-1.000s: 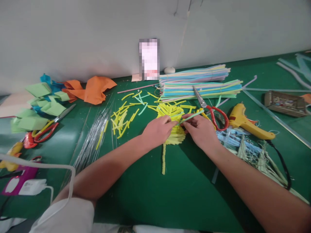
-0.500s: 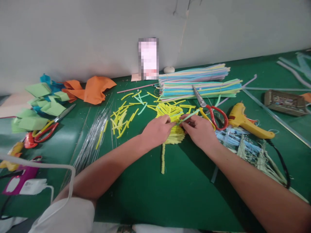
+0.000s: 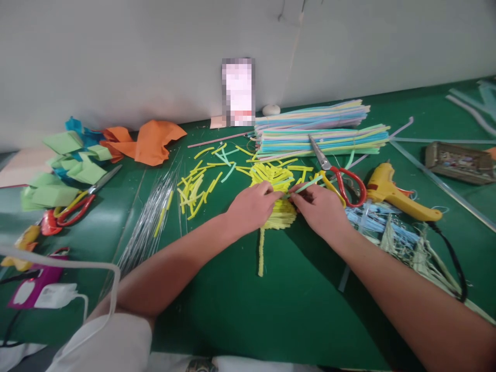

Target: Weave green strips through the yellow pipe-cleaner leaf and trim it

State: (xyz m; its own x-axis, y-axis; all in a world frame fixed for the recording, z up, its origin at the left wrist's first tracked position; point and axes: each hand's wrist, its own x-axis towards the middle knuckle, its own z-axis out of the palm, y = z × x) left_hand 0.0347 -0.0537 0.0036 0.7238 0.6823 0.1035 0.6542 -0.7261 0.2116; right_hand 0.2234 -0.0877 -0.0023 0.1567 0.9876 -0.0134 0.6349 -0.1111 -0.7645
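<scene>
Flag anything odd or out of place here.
Short yellow pieces lie strewn beside the yellow leaf-like shape, and one pair of scissors has its blades over the nearer pastel bundle; untidy, but nothing looks damaged.

Green table (image 3: 240, 315), shiny. Dial centred on yellow leaf-shaped piece (image 3: 284, 219), stem toward 6 o'clock. At 1: two bundles of pastel sticks (image 3: 321, 142). Between 2 and 3: small brownish tray (image 3: 459, 175). At 3: yellow glue gun (image 3: 399, 199). Between 3 and 4: tangled blue and pale-green strands (image 3: 401, 235). At 8: magenta box (image 3: 42, 281). At 9: silvery wires (image 3: 149, 219), yellow offcuts (image 3: 196, 194) nearer in. At 10: crumpled orange sheet (image 3: 155, 142).
</scene>
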